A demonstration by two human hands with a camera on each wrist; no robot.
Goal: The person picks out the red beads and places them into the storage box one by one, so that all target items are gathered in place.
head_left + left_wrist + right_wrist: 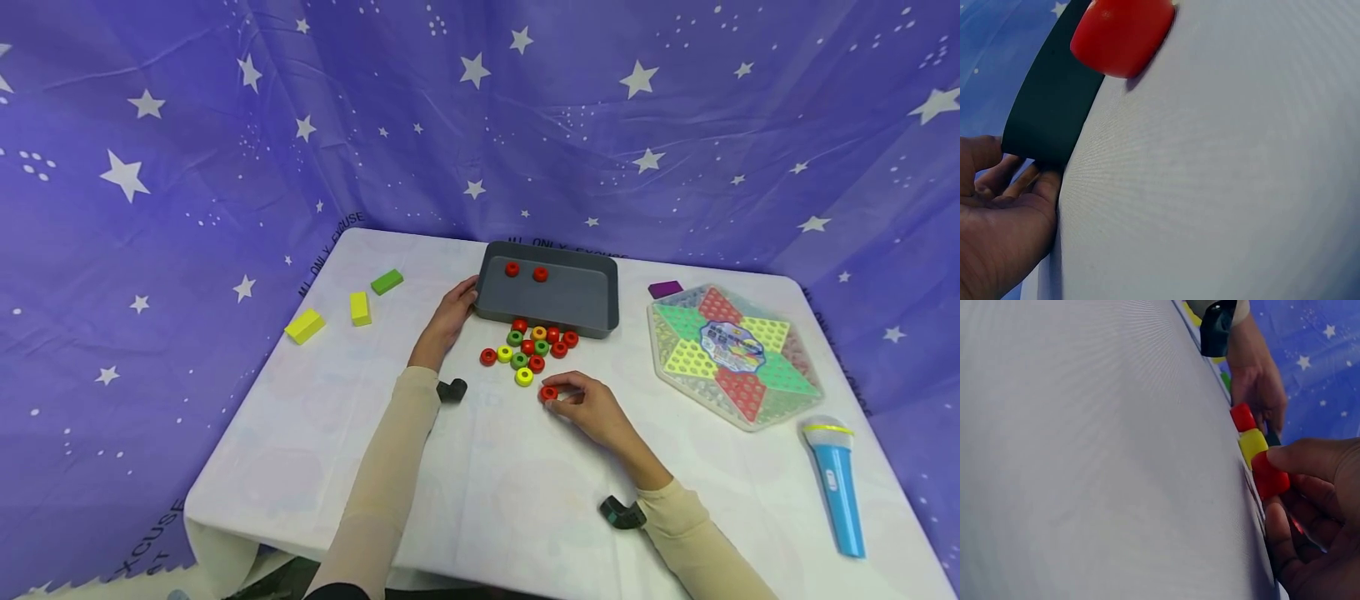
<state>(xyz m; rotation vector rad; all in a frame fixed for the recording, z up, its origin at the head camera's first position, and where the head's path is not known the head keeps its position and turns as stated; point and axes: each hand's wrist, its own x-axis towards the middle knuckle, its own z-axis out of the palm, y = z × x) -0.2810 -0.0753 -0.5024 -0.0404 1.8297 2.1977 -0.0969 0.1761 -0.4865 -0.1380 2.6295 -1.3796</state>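
Red ring [549, 393] pinched in R hand [596, 414], pt. hidden

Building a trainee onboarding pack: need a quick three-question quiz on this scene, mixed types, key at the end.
1. How many rings lie in the tray?
2. True or false: the right hand holds a yellow ring.
3. What does the left hand touch?
A) microphone
B) tray
C) game board

Key:
1. Two, both red.
2. False; it holds a red ring.
3. B
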